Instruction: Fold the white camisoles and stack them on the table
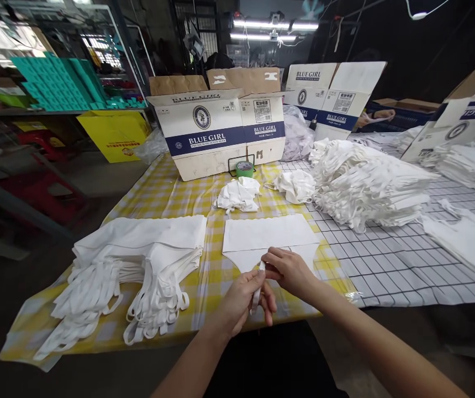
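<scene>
A white strapped garment (268, 235) lies flat on the yellow checked cloth in front of me. At its near edge both hands meet around a narrow white strap (256, 298). My left hand (243, 301) pinches the strap between thumb and finger, and its other fingers curl below. From the right, my right hand (290, 270) closes on the strap's upper part and covers some of the garment's lower edge. To the left sits a stack of similar white garments (138, 237), their looped straps hanging towards the table's front edge.
Two crumpled white pieces (238, 195) lie beyond the garment, near a green tape roll (244, 169) and a cardboard box (221, 135). A large white garment pile (370, 182) rises at right on the grid cloth (345, 249). Another person's hand (380, 115) shows behind the boxes.
</scene>
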The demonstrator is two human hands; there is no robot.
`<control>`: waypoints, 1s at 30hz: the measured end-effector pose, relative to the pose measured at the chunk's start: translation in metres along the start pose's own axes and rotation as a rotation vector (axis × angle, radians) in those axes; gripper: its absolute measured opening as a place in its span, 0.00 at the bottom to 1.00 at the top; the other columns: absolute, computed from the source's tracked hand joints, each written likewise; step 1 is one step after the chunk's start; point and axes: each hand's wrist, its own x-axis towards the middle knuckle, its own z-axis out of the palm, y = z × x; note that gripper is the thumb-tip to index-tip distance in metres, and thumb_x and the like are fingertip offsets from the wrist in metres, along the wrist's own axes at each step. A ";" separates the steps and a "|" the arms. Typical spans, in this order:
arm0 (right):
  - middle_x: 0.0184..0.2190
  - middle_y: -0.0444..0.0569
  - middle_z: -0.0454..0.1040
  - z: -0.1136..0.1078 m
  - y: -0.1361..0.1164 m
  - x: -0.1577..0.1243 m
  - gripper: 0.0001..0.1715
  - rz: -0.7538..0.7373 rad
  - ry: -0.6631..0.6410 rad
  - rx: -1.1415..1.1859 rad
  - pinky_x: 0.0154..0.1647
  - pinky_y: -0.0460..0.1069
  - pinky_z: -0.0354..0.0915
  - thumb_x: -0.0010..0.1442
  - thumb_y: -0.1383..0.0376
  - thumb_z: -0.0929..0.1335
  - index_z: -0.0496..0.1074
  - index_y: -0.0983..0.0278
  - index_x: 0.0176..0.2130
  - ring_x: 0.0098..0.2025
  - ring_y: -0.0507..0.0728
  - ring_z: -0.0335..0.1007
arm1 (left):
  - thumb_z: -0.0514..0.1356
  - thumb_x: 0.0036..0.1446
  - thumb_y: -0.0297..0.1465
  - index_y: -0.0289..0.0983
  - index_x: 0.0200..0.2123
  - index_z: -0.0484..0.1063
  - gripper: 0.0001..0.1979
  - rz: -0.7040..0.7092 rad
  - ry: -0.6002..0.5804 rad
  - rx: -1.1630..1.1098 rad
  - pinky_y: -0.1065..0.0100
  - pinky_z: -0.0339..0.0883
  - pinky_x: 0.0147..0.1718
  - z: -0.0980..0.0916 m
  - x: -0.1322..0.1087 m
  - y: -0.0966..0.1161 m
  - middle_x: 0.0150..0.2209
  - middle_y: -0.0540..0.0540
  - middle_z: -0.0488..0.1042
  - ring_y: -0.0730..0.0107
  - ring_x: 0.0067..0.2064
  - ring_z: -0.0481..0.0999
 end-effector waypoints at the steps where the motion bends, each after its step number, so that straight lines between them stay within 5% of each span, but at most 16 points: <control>1: 0.29 0.45 0.68 0.001 0.001 0.001 0.04 0.009 0.012 0.039 0.30 0.44 0.58 0.59 0.67 0.63 0.67 0.63 0.35 0.30 0.52 0.64 | 0.47 0.60 0.44 0.30 0.45 0.66 0.23 -0.012 -0.008 -0.017 0.76 0.57 0.15 -0.001 0.000 0.002 0.21 0.46 0.72 0.73 0.16 0.71; 5: 0.33 0.45 0.69 0.005 0.004 0.002 0.13 0.022 0.002 0.214 0.30 0.43 0.58 0.59 0.70 0.61 0.65 0.62 0.45 0.30 0.50 0.65 | 0.46 0.60 0.44 0.30 0.48 0.65 0.24 -0.047 -0.051 -0.052 0.73 0.60 0.17 -0.003 0.003 0.008 0.22 0.45 0.73 0.72 0.17 0.71; 10: 0.30 0.44 0.69 0.016 0.013 0.003 0.10 0.028 0.054 0.303 0.29 0.43 0.58 0.58 0.72 0.62 0.70 0.62 0.38 0.28 0.49 0.64 | 0.47 0.60 0.44 0.32 0.48 0.63 0.23 -0.051 -0.055 -0.020 0.73 0.60 0.20 0.000 0.002 0.006 0.25 0.44 0.75 0.72 0.17 0.71; 15: 0.26 0.46 0.66 0.017 0.025 0.005 0.15 0.001 0.191 0.224 0.30 0.45 0.60 0.59 0.72 0.61 0.73 0.60 0.40 0.30 0.52 0.63 | 0.48 0.60 0.41 0.33 0.44 0.68 0.20 -0.023 -0.075 0.381 0.68 0.64 0.32 -0.012 -0.003 0.002 0.30 0.43 0.75 0.68 0.29 0.75; 21: 0.31 0.48 0.70 0.017 0.031 0.010 0.20 0.053 0.159 0.327 0.35 0.46 0.62 0.58 0.75 0.58 0.71 0.61 0.43 0.34 0.53 0.66 | 0.55 0.54 0.28 0.39 0.43 0.70 0.13 0.396 0.425 1.267 0.62 0.60 0.47 -0.067 0.035 0.014 0.41 0.45 0.70 0.63 0.45 0.68; 25: 0.29 0.45 0.72 0.032 0.036 0.022 0.18 0.198 0.197 0.536 0.34 0.46 0.64 0.57 0.74 0.57 0.71 0.62 0.40 0.30 0.51 0.68 | 0.59 0.50 0.25 0.38 0.42 0.70 0.14 0.499 0.287 1.528 0.65 0.62 0.45 -0.090 0.071 0.023 0.41 0.46 0.68 0.65 0.45 0.66; 30: 0.25 0.46 0.73 0.049 0.044 0.037 0.08 0.436 0.201 0.878 0.25 0.47 0.64 0.55 0.65 0.61 0.67 0.65 0.34 0.25 0.53 0.68 | 0.56 0.55 0.28 0.36 0.30 0.71 0.04 0.478 0.132 1.697 0.66 0.62 0.39 -0.098 0.093 0.020 0.35 0.45 0.68 0.64 0.41 0.66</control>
